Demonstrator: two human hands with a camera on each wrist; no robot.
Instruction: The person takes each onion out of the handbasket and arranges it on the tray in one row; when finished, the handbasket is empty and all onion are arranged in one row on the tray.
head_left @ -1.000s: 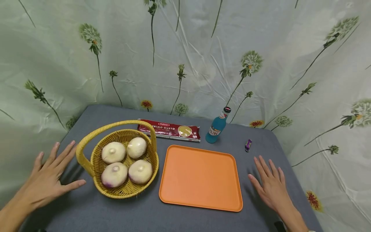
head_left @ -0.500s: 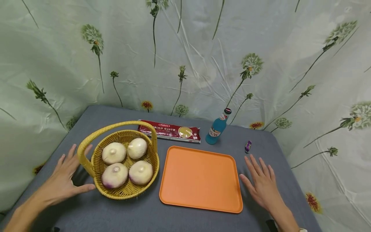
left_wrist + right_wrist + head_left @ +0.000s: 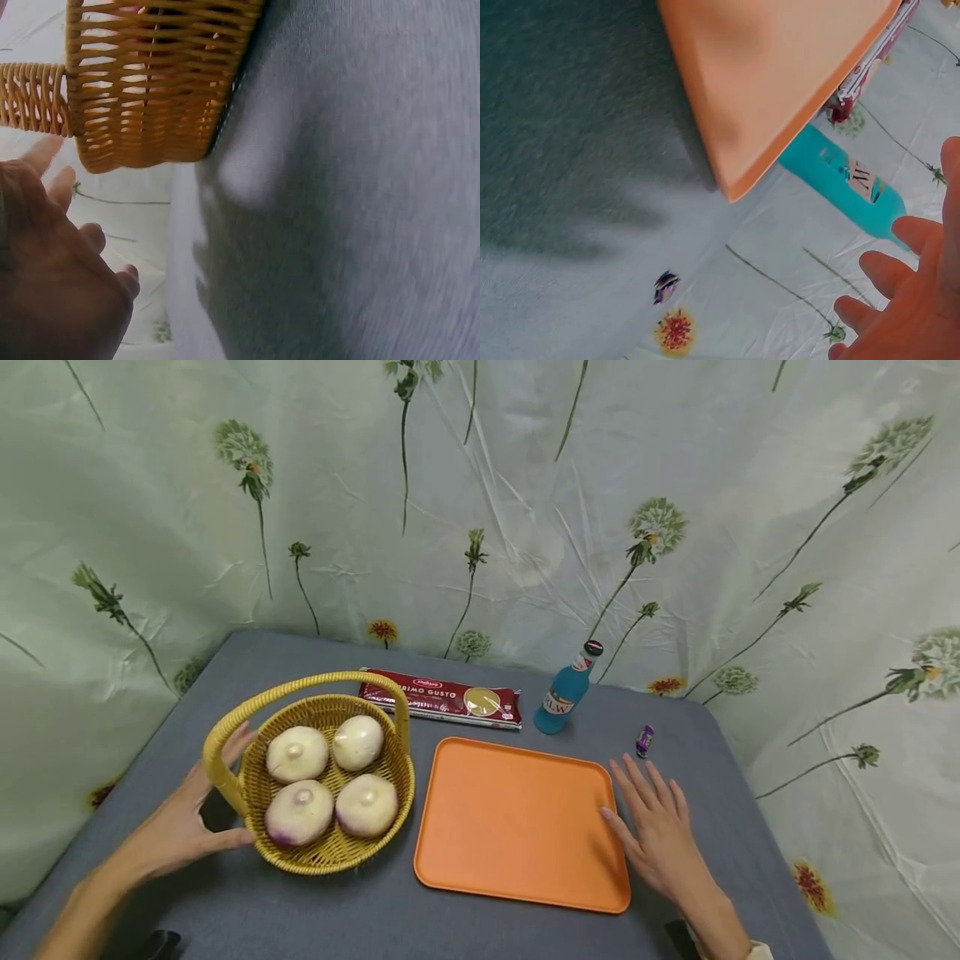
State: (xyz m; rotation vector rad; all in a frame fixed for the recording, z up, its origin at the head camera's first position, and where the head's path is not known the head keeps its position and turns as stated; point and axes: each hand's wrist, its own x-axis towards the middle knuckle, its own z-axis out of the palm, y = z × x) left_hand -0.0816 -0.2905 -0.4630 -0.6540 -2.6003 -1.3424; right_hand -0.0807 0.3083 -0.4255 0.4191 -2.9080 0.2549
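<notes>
We note the basket (image 3: 330, 866) standing on the table (image 3: 360, 922), left of the tray (image 3: 521, 827); its raised wall presumably stops four turnips (image 3: 300, 812) rolling. The left hand (image 3: 176, 827), thumb and fingers parted, is at its left side; contact we cannot tell. The right hand (image 3: 658, 837) hovers, fingers extended, by the tray's right edge. Behind, we read "PRIMO GUSTO" on the packet (image 3: 438, 697), "RLW" on the bottle (image 3: 566, 689).

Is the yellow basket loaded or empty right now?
Loaded: the head view shows four round, whitish vegetables lying inside the yellow basket.
</notes>
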